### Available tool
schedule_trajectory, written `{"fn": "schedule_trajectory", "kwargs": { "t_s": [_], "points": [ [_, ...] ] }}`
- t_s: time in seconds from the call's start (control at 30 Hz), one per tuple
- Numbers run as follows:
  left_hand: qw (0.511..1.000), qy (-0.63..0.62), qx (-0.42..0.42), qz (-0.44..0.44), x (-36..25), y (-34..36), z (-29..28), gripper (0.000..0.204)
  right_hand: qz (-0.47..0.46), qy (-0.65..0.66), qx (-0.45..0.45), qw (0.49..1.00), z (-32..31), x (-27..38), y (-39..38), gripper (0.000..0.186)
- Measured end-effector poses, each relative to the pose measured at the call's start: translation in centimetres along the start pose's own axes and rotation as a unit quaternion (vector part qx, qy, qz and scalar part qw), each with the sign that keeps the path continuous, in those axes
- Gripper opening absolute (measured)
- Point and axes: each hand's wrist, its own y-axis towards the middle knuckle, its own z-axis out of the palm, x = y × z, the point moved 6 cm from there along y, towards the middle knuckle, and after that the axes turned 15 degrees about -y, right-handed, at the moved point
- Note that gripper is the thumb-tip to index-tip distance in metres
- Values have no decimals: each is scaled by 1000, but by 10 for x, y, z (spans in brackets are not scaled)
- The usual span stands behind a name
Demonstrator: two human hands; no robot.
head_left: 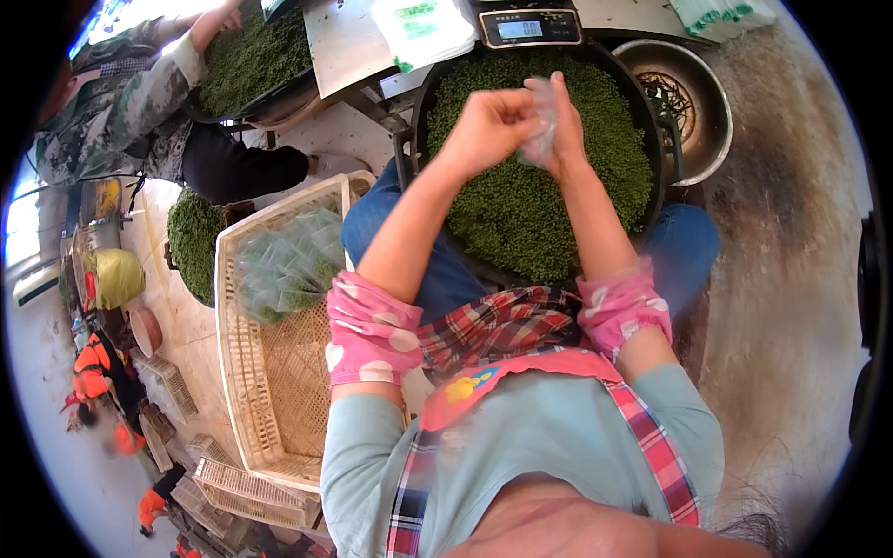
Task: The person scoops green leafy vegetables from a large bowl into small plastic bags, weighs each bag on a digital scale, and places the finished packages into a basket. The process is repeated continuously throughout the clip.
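Observation:
Both my hands are raised over a wide black tub (pixel 420 102) heaped with small green sprouts (pixel 549 223). Between them is a thin clear plastic bag (pixel 539 126), slightly blurred. My left hand (pixel 488 128) pinches the bag's left side with bent fingers. My right hand (pixel 566 135) is on the bag's other side, its fingers fairly straight and pressed together against the plastic. No sprouts can be made out inside the bag. Just beyond my hands, a digital scale (pixel 528 28) with a lit display stands at the tub's far rim.
A cream plastic crate (pixel 270 409) at my left holds clear bags of sprouts (pixel 293 260). A metal basin (pixel 712 121) stands right of the tub. Flat white bags (pixel 428 33) lie on the table (pixel 339 46). At far left a co-worker in a camouflage sleeve (pixel 139 112) reaches into another sprout tub (pixel 256 70).

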Motion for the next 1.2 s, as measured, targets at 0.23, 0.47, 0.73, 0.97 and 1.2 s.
{"fn": "schedule_trajectory", "kwargs": {
  "t_s": [0.23, 0.47, 0.73, 0.97, 1.2],
  "points": [
    [970, 159, -179, 49, -10, -3, -62, 10, -219, -313, -190, 905, -103, -21, 60, 36],
    [929, 274, -224, 112, -17, 7, -58, 15, -363, -578, 9, 731, -28, -95, 8, 44],
    [921, 315, -198, 118, -17, 9, -55, 15, -387, -665, 126, 626, 10, -104, -87, 70],
    [913, 331, -154, 183, -4, 18, -44, 40, -250, -602, 65, 756, -38, -81, -22, 51],
    [911, 384, -121, 91, 22, 30, -29, 26, -49, -72, 0, 996, -58, 4, -23, 43]
  ]
}}
